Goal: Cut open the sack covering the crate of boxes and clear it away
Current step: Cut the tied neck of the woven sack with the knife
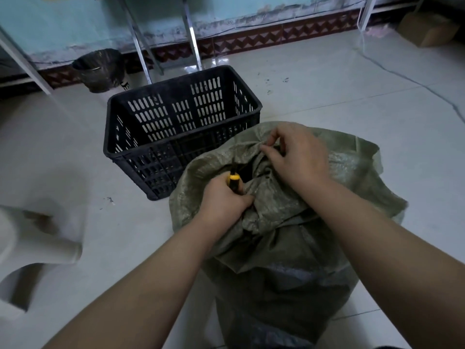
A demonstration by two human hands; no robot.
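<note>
A green woven sack (289,210) stands on the tiled floor (352,96), its gathered mouth pinched taut by the right hand (299,157), seemingly to steady the cloth for cutting. At eight o'clock, the left hand (224,200) grips a yellow-and-black knife (234,181) fist-tight, tip raised. An empty black crate (181,127) waits at eleven o'clock.

Floor clutter by the wall

Empty black slotted plastic crate (176,127) on pale tiles; black-lined bin (99,70) behind it; brown cardboard box (427,28) far right.

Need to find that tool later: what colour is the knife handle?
Yellow and black knife, gripped in the left hand; head view.
</note>
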